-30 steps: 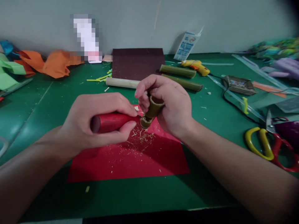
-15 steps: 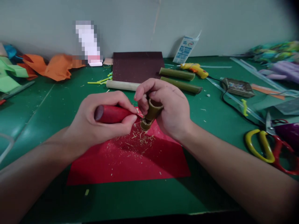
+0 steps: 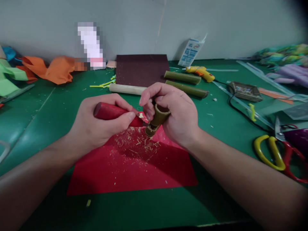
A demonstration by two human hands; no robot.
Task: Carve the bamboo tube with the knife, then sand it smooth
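Observation:
My left hand (image 3: 101,118) is closed around the red handle of a carving knife (image 3: 115,115). The tool's dark tip meets a notch low on the side of a short bamboo tube (image 3: 158,116); the exact shape of the blade is too small to tell. My right hand (image 3: 179,112) grips that tube, which tilts with its open end up and its lower end near the red sheet (image 3: 132,175). Pale bamboo shavings (image 3: 146,144) lie scattered on the sheet below the notch.
Two split bamboo pieces (image 3: 186,89), a pale stick (image 3: 127,89) and a dark brown board (image 3: 141,69) lie behind my hands. A yellow glue gun (image 3: 201,72) rests at the back right. Scissors with yellow handles (image 3: 268,152) are beside my right forearm. Orange paper (image 3: 57,70) sits back left.
My left hand has shifted its grip, with the thumb now further back and more of the red handle showing toward the tube. The tube and my right hand stay almost in place.

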